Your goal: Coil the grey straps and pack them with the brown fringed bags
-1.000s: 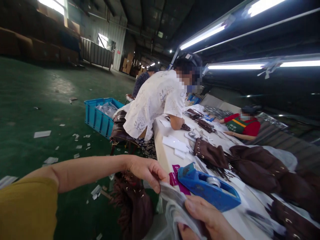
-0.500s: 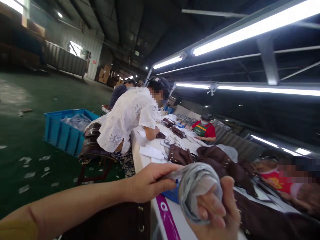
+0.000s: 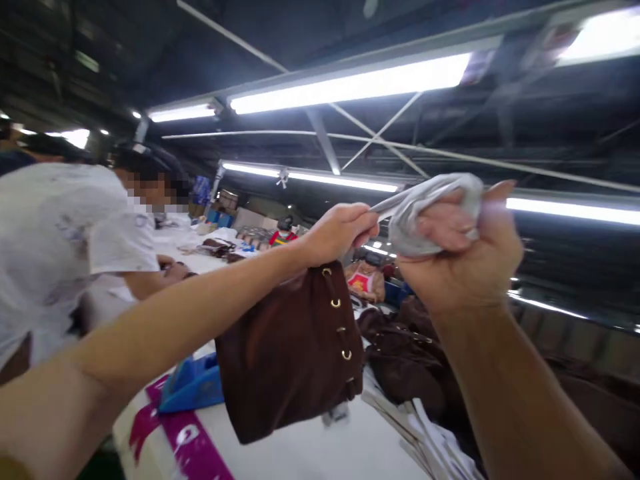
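A strip of greyish, see-through plastic film (image 3: 407,230) is wound in a loop around the fingers of my right hand (image 3: 463,260). Those fingers are curled inside the loop, the thumb pointing up. My left hand (image 3: 343,230) pinches the strip's other end, so a twisted length stretches between the two hands. Just below my left hand is a dark brown bag (image 3: 295,347) with gold-coloured eyelets and a lace along its upper side, tilted over the table. Whether my left hand also touches the bag, I cannot tell.
On the white table (image 3: 260,460) lie a blue wedge-shaped object (image 3: 193,387), purple tape (image 3: 193,440), a stack of papers (image 3: 425,427) and more brown bags (image 3: 415,373). A co-worker in a white shirt (image 3: 55,247) leans in at left; others sit further back.
My view has swung to the right. Both hands have risen with the film, which is now stretched between them. The brown bag now shows beneath my left hand.
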Tool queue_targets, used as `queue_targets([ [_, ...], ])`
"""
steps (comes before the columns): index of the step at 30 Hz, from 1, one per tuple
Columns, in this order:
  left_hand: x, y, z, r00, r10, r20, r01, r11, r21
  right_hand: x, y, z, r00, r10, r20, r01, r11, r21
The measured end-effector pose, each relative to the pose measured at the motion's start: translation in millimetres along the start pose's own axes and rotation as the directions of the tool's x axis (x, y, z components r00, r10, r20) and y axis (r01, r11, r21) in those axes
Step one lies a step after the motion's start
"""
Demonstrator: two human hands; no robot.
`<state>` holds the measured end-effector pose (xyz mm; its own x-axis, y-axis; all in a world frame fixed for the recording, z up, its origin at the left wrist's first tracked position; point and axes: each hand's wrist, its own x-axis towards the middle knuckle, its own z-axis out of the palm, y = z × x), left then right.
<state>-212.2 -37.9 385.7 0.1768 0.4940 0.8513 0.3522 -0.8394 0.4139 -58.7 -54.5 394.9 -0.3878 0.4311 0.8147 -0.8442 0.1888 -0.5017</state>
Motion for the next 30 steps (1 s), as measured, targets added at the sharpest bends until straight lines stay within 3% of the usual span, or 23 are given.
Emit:
queue_targets([
  [3, -13.7, -50.2, 57.6, 0.997, 0.072, -0.035, -0.068, 0.993, 0.101, -27.1, 4.5, -56.6, 0.99, 0.02, -0.142, -0.03, 0.997, -0.065],
  [5, -41.1, -95.7, 100.9, 0.999, 0.026, -0.035, -0.02, 0.984, 0.175, -58.9, 20.7, -103.4, 0.965, 0.047, -0.258, -0.08, 0.99, -0.118],
  [9, -108.6, -176.1, 180.3, 0.993, -0.115, -0.038, 0.121, 0.959, 0.256, -138.8, 56.2, -182.4, 0.864, 0.133, -0.485, -0.243, 0.955, -0.171],
  [12, -144.2, -202.4, 218.6, 0.997, -0.081, -0.01, 0.079, 0.933, 0.352, -183.3, 63.0, -206.6, 0.865, 0.164, -0.475, -0.318, 0.91, -0.264],
  [15, -157.8, -200.0, 238.4, 1.0, -0.009, 0.013, 0.005, 0.966, 0.257, -196.1, 54.0, -209.4, 0.895, 0.16, -0.415, -0.32, 0.88, -0.351],
  [18, -158.5, -181.8, 243.0, 0.997, -0.074, -0.011, 0.074, 0.995, 0.063, -190.1, 43.4, -208.6, 0.926, 0.11, -0.362, -0.284, 0.835, -0.472],
  [20, -156.8, -167.5, 236.7, 0.983, -0.181, 0.025, 0.182, 0.981, -0.071, -186.0, 37.9, -208.5, 0.944, 0.095, -0.316, -0.283, 0.724, -0.629],
  [23, -152.5, -149.8, 214.6, 0.966, -0.207, 0.156, 0.234, 0.954, -0.187, -183.9, 30.0, -205.0, 0.974, 0.135, -0.181, -0.222, 0.413, -0.883],
  [25, -147.9, -141.9, 195.1, 0.965, -0.15, 0.216, 0.183, 0.973, -0.138, -182.8, 25.0, -198.0, 0.977, 0.213, -0.024, -0.07, 0.208, -0.976],
  [28, -138.2, -134.3, 165.4, 0.925, -0.144, 0.351, 0.16, 0.987, -0.018, -178.9, 22.0, -180.8, 0.908, 0.371, 0.195, 0.207, 0.005, -0.978],
  [30, -132.6, -130.0, 147.3, 0.833, -0.221, 0.508, 0.296, 0.952, -0.071, -177.5, 25.1, -168.0, 0.84, 0.449, 0.306, 0.366, -0.05, -0.929],
])
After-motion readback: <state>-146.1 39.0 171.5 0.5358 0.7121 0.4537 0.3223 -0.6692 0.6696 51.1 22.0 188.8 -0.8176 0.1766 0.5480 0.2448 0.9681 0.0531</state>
